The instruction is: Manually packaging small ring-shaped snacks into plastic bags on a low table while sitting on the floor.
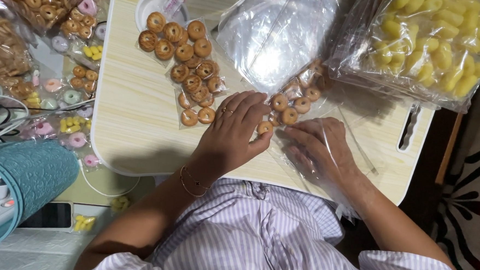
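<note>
Left hand (234, 131): rests palm down on the pale wood-grain table (135, 118), fingers curled close, the fingertips (262, 142) pinching one small round brown ring biscuit (265, 127).
Right hand (320, 147): lies flat inside a clear, crinkled plastic bag (278, 34), fingers spread and pointing towards the left hand; whether it grips anything I cannot tell.
Where the biscuit lies: just between the two hands, touching the left fingertips, at the mouth of the bag; the left hand is the nearer.
Bag axis: runs from the right hand up and away across the table, with a loose cluster of ring biscuits (298, 102) inside it just beyond the hands.
Biscuits: baked golden brown, glossy, each with a dimpled centre.
Nearby: two filled flat clear packets of the same biscuits (193, 71) lie to the left of the left hand; a large clear sack of yellow puffed sticks (437, 37) sits at the far right, well apart.
</note>
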